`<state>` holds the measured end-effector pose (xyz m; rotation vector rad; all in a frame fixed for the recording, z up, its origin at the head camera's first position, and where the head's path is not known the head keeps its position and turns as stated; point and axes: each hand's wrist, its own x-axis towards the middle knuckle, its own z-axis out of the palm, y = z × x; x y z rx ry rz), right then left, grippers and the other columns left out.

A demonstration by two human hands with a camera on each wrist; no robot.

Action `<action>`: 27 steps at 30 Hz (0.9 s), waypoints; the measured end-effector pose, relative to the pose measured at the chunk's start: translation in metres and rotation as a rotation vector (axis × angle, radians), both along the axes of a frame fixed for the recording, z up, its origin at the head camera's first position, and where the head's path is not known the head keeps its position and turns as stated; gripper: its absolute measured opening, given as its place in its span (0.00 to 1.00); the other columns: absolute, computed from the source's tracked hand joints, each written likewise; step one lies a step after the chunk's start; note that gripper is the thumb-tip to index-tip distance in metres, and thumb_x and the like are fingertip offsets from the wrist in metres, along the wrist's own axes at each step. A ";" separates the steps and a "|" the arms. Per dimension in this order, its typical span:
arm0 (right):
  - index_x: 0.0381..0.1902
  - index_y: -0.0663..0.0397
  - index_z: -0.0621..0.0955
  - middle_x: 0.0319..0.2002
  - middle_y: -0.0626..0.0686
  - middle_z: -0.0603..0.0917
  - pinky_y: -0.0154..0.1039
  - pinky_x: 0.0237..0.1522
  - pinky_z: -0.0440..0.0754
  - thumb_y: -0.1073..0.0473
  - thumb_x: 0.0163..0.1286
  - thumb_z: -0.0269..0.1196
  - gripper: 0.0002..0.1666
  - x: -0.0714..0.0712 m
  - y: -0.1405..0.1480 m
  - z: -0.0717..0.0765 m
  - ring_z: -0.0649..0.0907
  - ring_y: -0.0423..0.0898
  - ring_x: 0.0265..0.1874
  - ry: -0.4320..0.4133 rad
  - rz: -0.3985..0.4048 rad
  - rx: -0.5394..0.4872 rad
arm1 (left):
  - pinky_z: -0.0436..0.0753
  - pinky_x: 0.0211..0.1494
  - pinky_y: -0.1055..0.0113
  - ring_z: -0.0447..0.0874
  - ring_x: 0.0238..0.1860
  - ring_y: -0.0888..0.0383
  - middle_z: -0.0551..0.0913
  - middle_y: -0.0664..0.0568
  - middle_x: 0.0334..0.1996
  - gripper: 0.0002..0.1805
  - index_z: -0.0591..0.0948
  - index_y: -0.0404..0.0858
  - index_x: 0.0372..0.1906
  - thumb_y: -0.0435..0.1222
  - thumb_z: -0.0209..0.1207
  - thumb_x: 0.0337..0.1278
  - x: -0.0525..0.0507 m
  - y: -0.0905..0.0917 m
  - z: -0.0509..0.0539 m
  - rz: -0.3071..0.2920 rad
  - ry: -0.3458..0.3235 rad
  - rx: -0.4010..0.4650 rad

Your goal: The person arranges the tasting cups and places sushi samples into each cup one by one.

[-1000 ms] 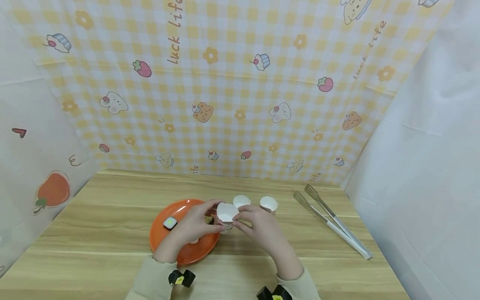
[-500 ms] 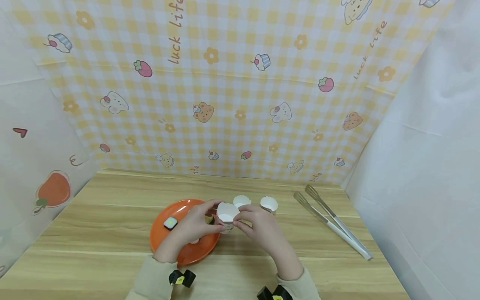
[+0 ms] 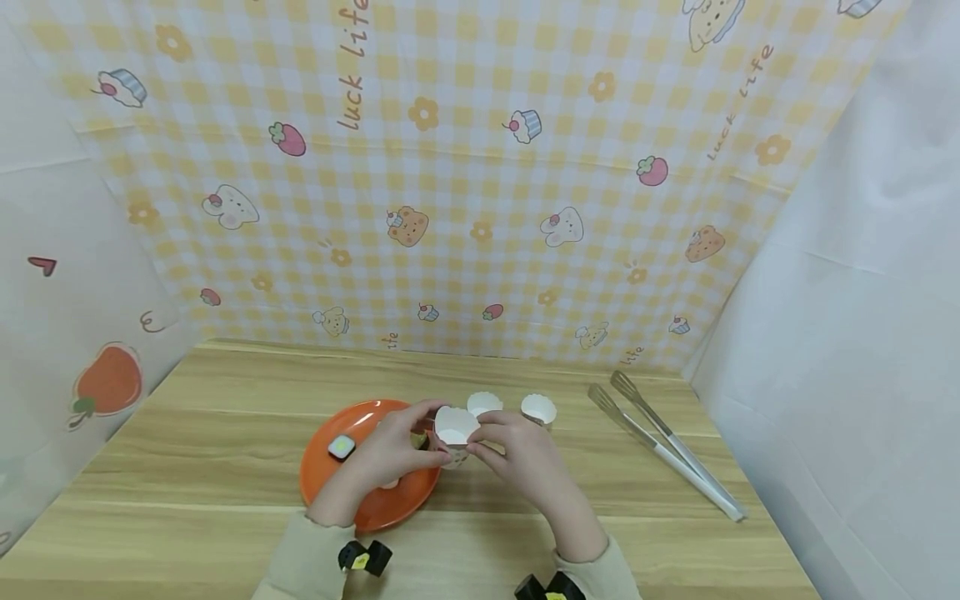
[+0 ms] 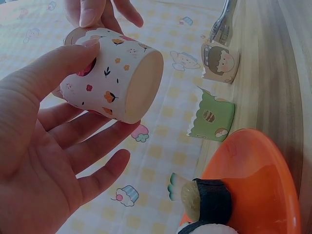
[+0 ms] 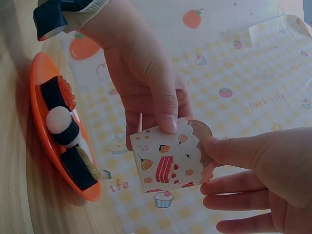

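Cups point(image 4: 109, 80), nested, of scalloped, printed paper, between pinching left fingers point(image 4: 102, 145) and right fingers point(image 5: 231, 184)

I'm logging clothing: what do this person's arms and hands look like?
The left hand and right hand are ungloved. The left sleeve and right sleeve are pale beige. The left wrist device and right wrist device are black and blocky, each bearing a yellow label.

yellow-checked backdrop point(image 3: 480, 175) behind a wood-grain tabletop point(image 3: 187, 450), white panel point(image 3: 862, 292) at right, probably cloth
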<state>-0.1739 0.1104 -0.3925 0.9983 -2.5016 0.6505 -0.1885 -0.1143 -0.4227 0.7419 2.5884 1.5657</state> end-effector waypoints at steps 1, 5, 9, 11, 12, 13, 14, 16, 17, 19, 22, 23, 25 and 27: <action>0.32 0.47 0.87 0.43 0.51 0.85 0.43 0.44 0.82 0.53 0.58 0.71 0.06 0.000 0.000 0.000 0.83 0.47 0.45 0.000 0.000 0.000 | 0.79 0.49 0.51 0.78 0.46 0.55 0.81 0.57 0.46 0.34 0.73 0.43 0.62 0.41 0.72 0.47 0.000 0.000 0.000 0.001 0.000 -0.001; 0.31 0.47 0.87 0.43 0.51 0.85 0.43 0.44 0.82 0.53 0.58 0.71 0.06 0.000 0.000 0.000 0.83 0.47 0.45 0.007 0.001 0.001 | 0.79 0.50 0.51 0.78 0.46 0.55 0.81 0.57 0.47 0.35 0.73 0.42 0.62 0.41 0.72 0.47 0.000 0.000 0.000 0.001 0.000 -0.004; 0.31 0.46 0.87 0.43 0.51 0.85 0.43 0.44 0.82 0.53 0.58 0.71 0.05 0.000 0.000 0.000 0.83 0.47 0.45 0.018 0.003 -0.004 | 0.79 0.50 0.50 0.78 0.46 0.55 0.81 0.56 0.47 0.35 0.73 0.40 0.63 0.42 0.72 0.48 -0.001 0.001 -0.001 -0.002 0.003 -0.007; 0.31 0.46 0.87 0.43 0.51 0.85 0.43 0.44 0.82 0.54 0.58 0.71 0.05 0.000 0.000 0.000 0.83 0.47 0.45 0.022 0.006 -0.006 | 0.78 0.50 0.49 0.78 0.46 0.55 0.80 0.56 0.47 0.35 0.73 0.39 0.63 0.42 0.72 0.48 -0.001 0.001 -0.001 -0.003 0.005 -0.008; 0.31 0.46 0.87 0.43 0.51 0.85 0.43 0.44 0.82 0.54 0.58 0.71 0.05 0.000 0.000 0.000 0.83 0.47 0.45 0.024 0.008 -0.007 | 0.78 0.50 0.49 0.78 0.46 0.55 0.81 0.56 0.47 0.35 0.73 0.39 0.63 0.41 0.72 0.48 -0.001 0.001 -0.001 -0.004 0.006 -0.007; 0.31 0.46 0.87 0.43 0.51 0.85 0.43 0.44 0.82 0.54 0.58 0.71 0.05 0.000 0.000 0.000 0.83 0.47 0.45 0.025 0.009 -0.007 | 0.78 0.50 0.49 0.78 0.46 0.55 0.81 0.56 0.47 0.35 0.73 0.39 0.63 0.41 0.72 0.48 -0.001 0.001 -0.001 -0.004 0.006 -0.007; 0.31 0.46 0.87 0.43 0.51 0.85 0.43 0.44 0.82 0.54 0.58 0.71 0.05 0.000 0.000 0.000 0.83 0.47 0.45 0.026 0.010 -0.007 | 0.78 0.50 0.49 0.78 0.46 0.55 0.81 0.56 0.47 0.35 0.73 0.39 0.63 0.41 0.72 0.48 -0.001 0.001 -0.001 -0.004 0.007 -0.007; 0.31 0.47 0.87 0.43 0.51 0.85 0.43 0.44 0.82 0.54 0.57 0.71 0.05 0.000 0.000 0.000 0.83 0.47 0.45 0.026 0.012 -0.007 | 0.78 0.50 0.50 0.78 0.46 0.54 0.81 0.56 0.47 0.35 0.73 0.38 0.63 0.41 0.72 0.48 -0.001 0.001 -0.001 -0.004 0.006 -0.005; 0.31 0.47 0.87 0.43 0.51 0.85 0.43 0.44 0.82 0.54 0.57 0.71 0.05 0.000 0.000 0.000 0.83 0.47 0.45 0.026 0.012 -0.008 | 0.78 0.50 0.50 0.78 0.46 0.54 0.81 0.56 0.47 0.35 0.73 0.38 0.63 0.41 0.72 0.48 -0.001 0.001 -0.001 -0.003 0.006 -0.004; 0.31 0.47 0.87 0.43 0.52 0.85 0.43 0.44 0.82 0.54 0.57 0.71 0.05 0.000 0.000 0.000 0.83 0.47 0.44 0.025 0.014 -0.009 | 0.78 0.50 0.50 0.78 0.46 0.54 0.81 0.56 0.46 0.35 0.73 0.39 0.63 0.41 0.72 0.47 0.000 0.001 0.000 0.000 0.005 -0.004; 0.31 0.47 0.87 0.43 0.52 0.85 0.43 0.43 0.82 0.54 0.57 0.72 0.05 0.000 0.001 -0.001 0.83 0.47 0.44 0.031 0.015 -0.013 | 0.79 0.50 0.50 0.78 0.46 0.55 0.80 0.56 0.47 0.35 0.73 0.40 0.62 0.41 0.72 0.47 0.000 0.001 0.000 0.001 0.005 0.002; 0.31 0.47 0.87 0.43 0.52 0.85 0.43 0.43 0.82 0.55 0.56 0.72 0.05 0.000 0.001 -0.001 0.83 0.47 0.44 0.034 0.017 -0.014 | 0.79 0.50 0.50 0.78 0.46 0.55 0.80 0.56 0.47 0.35 0.73 0.40 0.62 0.40 0.72 0.47 0.000 0.001 0.000 0.001 0.005 0.003; 0.31 0.47 0.87 0.43 0.52 0.85 0.43 0.43 0.82 0.55 0.56 0.72 0.05 0.000 0.001 -0.001 0.83 0.47 0.44 0.042 0.020 -0.017 | 0.79 0.49 0.50 0.78 0.45 0.55 0.80 0.57 0.46 0.35 0.73 0.42 0.62 0.40 0.72 0.47 0.000 0.000 0.000 -0.001 0.004 0.006; 0.31 0.47 0.87 0.43 0.52 0.85 0.43 0.43 0.82 0.55 0.56 0.72 0.05 0.000 0.001 0.000 0.83 0.47 0.43 0.048 0.024 -0.018 | 0.79 0.49 0.50 0.78 0.45 0.55 0.80 0.57 0.46 0.34 0.73 0.42 0.62 0.41 0.72 0.47 0.000 0.000 0.000 -0.004 0.005 0.005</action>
